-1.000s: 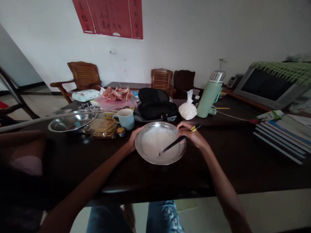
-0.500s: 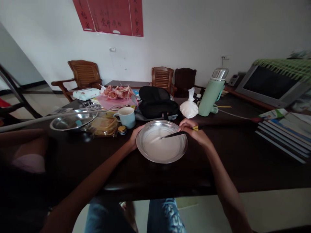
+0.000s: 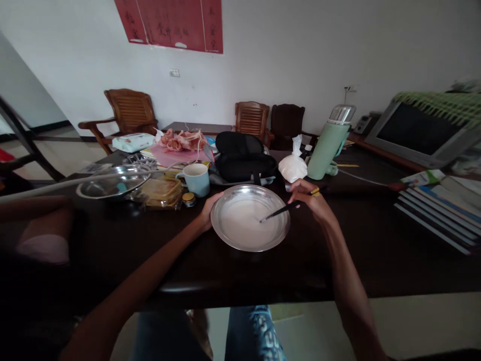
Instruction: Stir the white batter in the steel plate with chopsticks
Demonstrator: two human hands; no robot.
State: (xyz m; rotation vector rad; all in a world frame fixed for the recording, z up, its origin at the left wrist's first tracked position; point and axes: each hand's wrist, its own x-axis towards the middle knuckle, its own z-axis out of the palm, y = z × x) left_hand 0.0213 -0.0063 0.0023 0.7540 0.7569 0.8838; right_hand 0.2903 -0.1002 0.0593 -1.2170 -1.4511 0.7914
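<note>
Centrally in frame: metal basin of pale liquid. My left grip holds its rim; my right grip pinches a dark utensil, maybe chopsticks, too blurred to say. I'd stir low, slowly, rim braced.

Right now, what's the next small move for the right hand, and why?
Probably sweep the black stick gently leftward through the pale mixture: the right hand holds it with its tip at the mixture, right of centre, and the left hand, on the left edge of the metal bowl, should steady it.
</note>
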